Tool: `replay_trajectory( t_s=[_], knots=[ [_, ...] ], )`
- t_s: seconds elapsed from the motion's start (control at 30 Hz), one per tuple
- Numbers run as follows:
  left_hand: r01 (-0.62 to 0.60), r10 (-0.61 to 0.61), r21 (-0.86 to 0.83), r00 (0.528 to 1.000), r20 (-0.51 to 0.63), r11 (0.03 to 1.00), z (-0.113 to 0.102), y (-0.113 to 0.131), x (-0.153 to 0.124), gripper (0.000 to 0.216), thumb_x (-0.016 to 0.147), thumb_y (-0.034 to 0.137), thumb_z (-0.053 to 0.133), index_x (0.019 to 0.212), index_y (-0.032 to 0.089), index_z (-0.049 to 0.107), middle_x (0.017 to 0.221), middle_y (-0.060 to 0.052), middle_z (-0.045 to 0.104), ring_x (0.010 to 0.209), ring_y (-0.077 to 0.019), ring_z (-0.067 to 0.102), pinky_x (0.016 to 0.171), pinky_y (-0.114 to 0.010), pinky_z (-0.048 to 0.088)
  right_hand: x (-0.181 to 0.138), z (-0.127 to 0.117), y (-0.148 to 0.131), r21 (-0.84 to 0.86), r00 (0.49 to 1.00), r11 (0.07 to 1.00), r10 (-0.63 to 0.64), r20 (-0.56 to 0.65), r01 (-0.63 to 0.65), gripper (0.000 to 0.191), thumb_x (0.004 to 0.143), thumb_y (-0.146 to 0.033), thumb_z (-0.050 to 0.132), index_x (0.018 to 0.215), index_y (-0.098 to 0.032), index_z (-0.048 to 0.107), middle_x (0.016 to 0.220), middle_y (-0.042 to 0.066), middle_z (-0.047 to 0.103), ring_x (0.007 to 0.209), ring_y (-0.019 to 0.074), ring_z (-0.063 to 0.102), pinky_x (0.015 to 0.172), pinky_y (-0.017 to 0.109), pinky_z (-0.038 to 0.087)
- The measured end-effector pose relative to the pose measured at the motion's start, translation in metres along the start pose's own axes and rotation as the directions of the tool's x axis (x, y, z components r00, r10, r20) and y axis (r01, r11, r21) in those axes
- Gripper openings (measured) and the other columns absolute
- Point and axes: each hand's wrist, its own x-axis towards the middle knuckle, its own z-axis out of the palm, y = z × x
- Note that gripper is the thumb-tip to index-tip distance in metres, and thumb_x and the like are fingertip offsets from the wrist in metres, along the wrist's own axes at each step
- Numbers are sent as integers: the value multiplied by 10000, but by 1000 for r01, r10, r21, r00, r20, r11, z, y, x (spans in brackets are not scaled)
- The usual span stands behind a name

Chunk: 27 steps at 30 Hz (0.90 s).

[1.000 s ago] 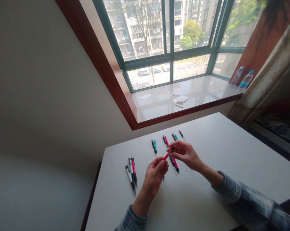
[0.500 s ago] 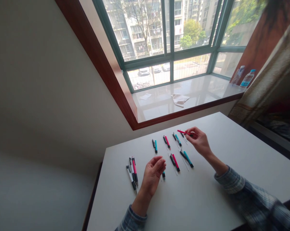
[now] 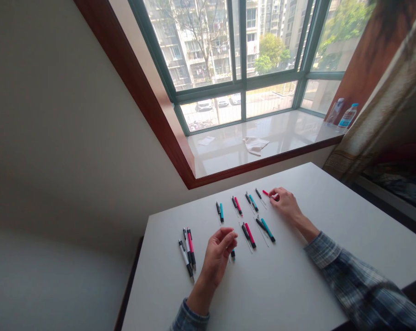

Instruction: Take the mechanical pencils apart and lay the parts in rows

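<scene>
My right hand (image 3: 286, 203) pinches a pink pen barrel (image 3: 265, 193) low over the far side of the white table (image 3: 280, 285). Just left of it lie a black pen part (image 3: 258, 193) and a thin white refill. My left hand (image 3: 219, 250) is closed, thumb against fingertips; whatever it may hold is too small to make out. It partly covers a teal-and-black barrel (image 3: 233, 254). Between the hands, dismantled pens lie in two rows, among them a pink barrel (image 3: 250, 235) and a teal barrel (image 3: 268, 230), each beside a black part.
Left of my left hand lie whole pens: a white one (image 3: 185, 259) and a pink one (image 3: 190, 248) among them. Beyond the table, a window sill (image 3: 221, 156) carries a crumpled cloth (image 3: 256, 145) and plastic bottles (image 3: 347, 116). A curtain (image 3: 369, 115) hangs at the right.
My right hand has lowered toward the table and slightly right with the pink barrel, uncovering the black part beside it. My left hand has stayed nearly in place.
</scene>
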Motion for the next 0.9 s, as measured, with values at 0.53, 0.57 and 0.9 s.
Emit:
replay_trajectory(
  t_s=[0.53, 0.57, 0.9],
  knots=[
    [4, -4, 14, 1000, 19, 1000, 2, 0, 0, 276, 736, 297, 909, 923, 160, 758, 878, -35, 710, 746, -95, 603, 770, -218, 515, -1, -2, -8, 135, 999, 991, -9, 31, 5, 168, 895, -277, 597, 932, -218, 750, 933, 58, 775, 763, 207, 718, 732, 320, 544],
    [4, -5, 10, 1000, 22, 1000, 2, 0, 0, 276, 739, 295, 907, 926, 158, 758, 879, -36, 707, 744, -94, 601, 767, -217, 514, -1, -2, -9, 142, 1000, 990, -9, 28, 5, 166, 893, -281, 601, 938, -217, 748, 930, 57, 774, 759, 206, 717, 726, 319, 545],
    [17, -18, 5, 999, 32, 1000, -1, -1, 1, 251, 761, 297, 896, 934, 178, 758, 894, -20, 705, 762, -89, 597, 791, -216, 509, -1, 1, -14, 165, 999, 986, -23, 44, 16, 163, 880, -253, 606, 939, -213, 752, 915, 47, 776, 750, 193, 713, 756, 313, 546]
  ],
)
